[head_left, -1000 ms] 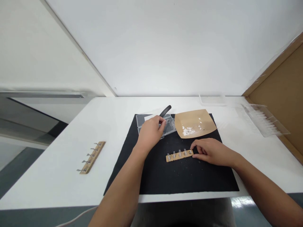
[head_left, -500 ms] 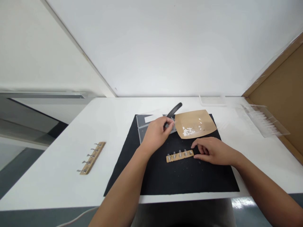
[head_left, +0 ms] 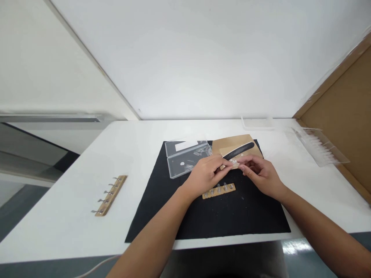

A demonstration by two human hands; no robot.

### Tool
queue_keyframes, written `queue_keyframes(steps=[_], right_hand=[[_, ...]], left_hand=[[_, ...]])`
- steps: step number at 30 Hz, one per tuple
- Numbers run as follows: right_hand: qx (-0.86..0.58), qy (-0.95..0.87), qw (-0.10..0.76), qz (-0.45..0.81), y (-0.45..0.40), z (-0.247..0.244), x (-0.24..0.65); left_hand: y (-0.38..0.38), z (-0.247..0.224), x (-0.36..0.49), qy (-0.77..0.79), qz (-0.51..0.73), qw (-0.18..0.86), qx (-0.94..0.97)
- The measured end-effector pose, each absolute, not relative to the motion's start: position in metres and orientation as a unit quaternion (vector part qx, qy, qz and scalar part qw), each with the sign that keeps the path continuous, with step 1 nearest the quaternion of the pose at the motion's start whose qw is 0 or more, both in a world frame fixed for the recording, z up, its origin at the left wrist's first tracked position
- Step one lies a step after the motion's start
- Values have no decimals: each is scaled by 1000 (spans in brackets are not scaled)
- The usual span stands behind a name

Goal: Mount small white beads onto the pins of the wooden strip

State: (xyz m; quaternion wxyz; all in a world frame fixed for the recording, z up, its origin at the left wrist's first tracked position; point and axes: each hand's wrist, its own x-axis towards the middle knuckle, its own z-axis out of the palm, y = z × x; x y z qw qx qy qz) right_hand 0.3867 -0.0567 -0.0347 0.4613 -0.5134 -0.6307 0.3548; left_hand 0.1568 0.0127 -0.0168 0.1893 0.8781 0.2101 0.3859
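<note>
My left hand [head_left: 208,173] is closed round a black nail file [head_left: 239,150], which slants up to the right over a brown paper tray [head_left: 222,143]. Thumb and fingers of my right hand [head_left: 260,174] are pinched together just to its right, near the left fingertips. Whatever small piece lies between them is hidden. Small white bits [head_left: 233,163] show on the tray by both fingertips. Below the hands a wooden strip [head_left: 215,193] lies on the black mat [head_left: 232,220], with clear nail tips [head_left: 218,187] standing on several of its pegs; my left hand partly covers its left end.
Left of the hands lies an open clear plastic case [head_left: 181,164] with loose clear nail tips. Another wooden strip [head_left: 111,195] with nail tips sits on the white table's left side. At the right are a bag of pale pieces [head_left: 319,148] and a clear tray [head_left: 257,123].
My left hand has moved right with the nail file, which has swung flatter over the paper tray. My right hand has left the wooden strip's end and moved up to the tray's front edge.
</note>
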Motion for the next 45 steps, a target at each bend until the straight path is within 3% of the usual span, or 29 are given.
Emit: queue_keyframes(steps=[28,45], right_hand=[[-476,-592,416,499,-53,-23,386],[-466,-563,478,488,-55,-32,381]], left_hand=[[8,-22,162,168,412,210,871],[6,-20,164,178,402,200,876]])
